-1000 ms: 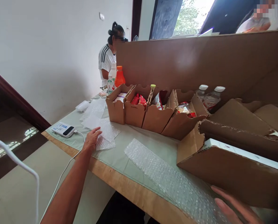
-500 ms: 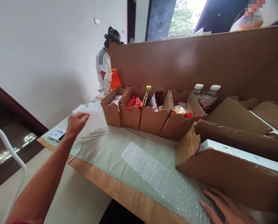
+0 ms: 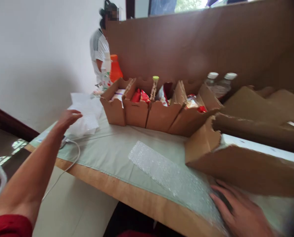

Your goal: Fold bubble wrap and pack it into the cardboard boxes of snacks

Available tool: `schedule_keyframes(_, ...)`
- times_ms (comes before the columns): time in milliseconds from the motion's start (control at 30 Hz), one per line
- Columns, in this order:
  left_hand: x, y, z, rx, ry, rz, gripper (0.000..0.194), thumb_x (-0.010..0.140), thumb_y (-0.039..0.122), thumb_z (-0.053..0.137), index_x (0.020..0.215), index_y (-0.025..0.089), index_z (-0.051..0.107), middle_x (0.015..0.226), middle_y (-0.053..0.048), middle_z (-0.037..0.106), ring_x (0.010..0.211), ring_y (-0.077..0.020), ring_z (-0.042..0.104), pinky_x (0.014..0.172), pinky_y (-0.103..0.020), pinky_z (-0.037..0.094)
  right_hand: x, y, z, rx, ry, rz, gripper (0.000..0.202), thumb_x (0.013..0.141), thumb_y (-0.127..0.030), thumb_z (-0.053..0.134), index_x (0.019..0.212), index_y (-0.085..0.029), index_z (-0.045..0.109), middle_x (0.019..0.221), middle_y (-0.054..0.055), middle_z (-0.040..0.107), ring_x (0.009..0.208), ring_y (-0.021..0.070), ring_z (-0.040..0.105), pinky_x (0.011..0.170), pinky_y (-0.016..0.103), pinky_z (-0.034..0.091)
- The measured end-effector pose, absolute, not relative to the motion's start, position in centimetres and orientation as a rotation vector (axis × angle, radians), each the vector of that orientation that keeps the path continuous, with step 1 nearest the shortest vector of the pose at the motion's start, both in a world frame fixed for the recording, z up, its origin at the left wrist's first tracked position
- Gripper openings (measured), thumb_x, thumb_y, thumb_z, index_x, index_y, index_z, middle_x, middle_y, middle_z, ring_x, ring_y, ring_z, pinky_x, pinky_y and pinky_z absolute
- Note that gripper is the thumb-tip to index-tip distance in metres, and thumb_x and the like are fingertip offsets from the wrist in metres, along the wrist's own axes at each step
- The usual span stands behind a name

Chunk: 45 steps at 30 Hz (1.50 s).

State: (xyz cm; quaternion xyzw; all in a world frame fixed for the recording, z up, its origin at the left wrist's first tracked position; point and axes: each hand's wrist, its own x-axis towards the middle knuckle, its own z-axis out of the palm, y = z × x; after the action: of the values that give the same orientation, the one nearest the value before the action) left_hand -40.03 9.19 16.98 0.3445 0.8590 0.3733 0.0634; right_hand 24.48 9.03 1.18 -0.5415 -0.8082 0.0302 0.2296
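My left hand (image 3: 67, 119) reaches out over the table's left end and grips a small stack of bubble wrap sheets (image 3: 87, 116), lifted a little off the green cloth. My right hand (image 3: 241, 214) lies flat, fingers apart, on the near end of a long bubble wrap strip (image 3: 161, 169). It sits just in front of a large open cardboard box (image 3: 238, 164) lying on its side.
A row of small cardboard boxes (image 3: 137, 113) holds snack packs. Two water bottles (image 3: 220, 82) stand behind them against a tall cardboard wall (image 3: 198, 42). An orange bottle (image 3: 115, 69) and a co-worker (image 3: 99, 49) are at the far end. A white cable (image 3: 71, 159) hangs over the wooden table edge (image 3: 137, 204).
My left hand went from resting on the bubble wrap sheets to picking them up and drawing them left. My right hand slid further onto the long strip. The view dipped down.
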Motion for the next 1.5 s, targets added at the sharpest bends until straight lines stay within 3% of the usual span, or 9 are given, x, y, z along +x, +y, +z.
schedule_keyframes(67, -37.8, 8.2, 15.9, 1.161, 2.646, 1.095, 0.017, 0.089, 0.030, 0.068, 0.102, 0.019, 0.072, 0.126, -0.005, 0.066, 0.144, -0.0429, 0.040, 0.123, -0.060, 0.030, 23.4, 8.3, 2.7, -1.521, -2.229, 0.091, 0.041, 0.093, -0.053, 0.046, 0.092, -0.022, 0.073, 0.116, 0.015, 0.076, 0.107, 0.0362, 0.071, 0.095, 0.056, 0.053)
schedule_keyframes(133, -34.2, 7.5, 14.3, 1.438, 2.576, 1.085, 0.019, 0.088, 0.033, 0.063, 0.103, 0.025, 0.070, 0.130, -0.002, 0.064, 0.147, -0.0372, 0.037, 0.129, -0.055, 0.020, 22.7, 7.9, 3.8, -1.553, -2.236, 0.130, 0.034, 0.093, -0.048, 0.048, 0.087, -0.023, 0.071, 0.116, 0.013, 0.077, 0.107, 0.0343, 0.071, 0.094, 0.053, 0.052)
schedule_keyframes(267, -23.9, 7.9, 9.8, 2.076, 1.990, 0.850, 0.028, 0.084, 0.041, 0.057, 0.104, 0.027, 0.072, 0.119, -0.004, 0.072, 0.116, -0.0309, 0.063, 0.109, -0.047, 0.049, 22.1, 7.5, 5.7, -1.576, -2.293, 0.210, 0.022, 0.093, -0.034, 0.052, 0.084, -0.025, 0.069, 0.100, 0.008, 0.079, 0.095, 0.0282, 0.072, 0.088, 0.045, 0.051)
schedule_keyframes(433, -13.4, 11.8, 6.8, 2.468, 1.568, 0.321, 0.062, 0.078, 0.021, 0.057, 0.140, 0.018, 0.059, 0.147, -0.014, 0.060, 0.136, -0.0319, 0.053, 0.115, -0.047, 0.042, 22.2, 7.5, 7.9, -1.542, -2.391, 0.274, 0.020, 0.094, -0.021, 0.052, 0.082, -0.023, 0.067, 0.081, 0.003, 0.075, 0.084, 0.0236, 0.069, 0.086, 0.041, 0.047)
schedule_keyframes(600, -11.6, 12.3, 8.2, 2.536, 1.600, 0.205, 0.048, 0.076, 0.020, 0.059, 0.123, 0.017, 0.071, 0.105, -0.017, 0.076, 0.104, -0.0378, 0.068, 0.097, -0.056, 0.050, 26.6, 6.0, 8.4, -1.565, -2.098, 0.080, 0.019, 0.098, -0.029, 0.053, 0.092, -0.023, 0.070, 0.094, 0.007, 0.078, 0.092, 0.0264, 0.070, 0.089, 0.044, 0.048)
schedule_keyframes(833, -6.0, 11.3, 8.7, 2.023, 1.411, 0.707, 0.077, 0.083, 0.044, 0.062, 0.155, 0.027, 0.041, 0.149, -0.015, 0.057, 0.127, -0.0344, 0.062, 0.097, -0.047, 0.054, 32.1, 8.6, 8.4, -1.695, -1.465, 0.375, 0.055, 0.079, -0.049, 0.071, 0.124, -0.019, 0.061, 0.119, 0.015, 0.074, 0.100, 0.0295, 0.071, 0.074, 0.039, 0.058)
schedule_keyframes(1000, 2.1, 10.9, 7.6, 1.672, 1.255, 0.966, 0.084, 0.077, 0.034, 0.065, 0.156, 0.026, 0.037, 0.143, -0.015, 0.061, 0.124, -0.0343, 0.062, 0.095, -0.046, 0.054, 32.3, 10.9, 7.6, -1.578, -1.496, 0.641, 0.047, 0.079, -0.051, 0.071, 0.114, -0.019, 0.064, 0.097, 0.009, 0.078, 0.069, 0.0215, 0.068, 0.064, 0.036, 0.057)
schedule_keyframes(1367, 4.4, 13.2, 8.0, 1.675, 1.299, 0.946, 0.094, 0.079, 0.035, 0.066, 0.162, 0.020, 0.025, 0.158, -0.020, 0.047, 0.127, -0.0336, 0.061, 0.100, -0.047, 0.052, 36.6, 12.1, 6.7, -1.596, -1.333, 0.610, 0.063, 0.084, -0.053, 0.067, 0.132, -0.015, 0.056, 0.129, 0.018, 0.070, 0.114, 0.0305, 0.068, 0.093, 0.046, 0.057)
schedule_keyframes(1500, -3.4, 11.8, 7.6, 1.930, 1.560, 0.727, 0.073, 0.084, 0.047, 0.061, 0.151, 0.023, 0.046, 0.149, -0.015, 0.058, 0.127, -0.0334, 0.061, 0.100, -0.046, 0.053, 35.8, 6.9, 5.2, -1.721, -1.534, 0.489, 0.048, 0.095, -0.052, 0.057, 0.130, -0.019, 0.063, 0.130, 0.015, 0.070, 0.119, 0.0304, 0.066, 0.098, 0.047, 0.054)
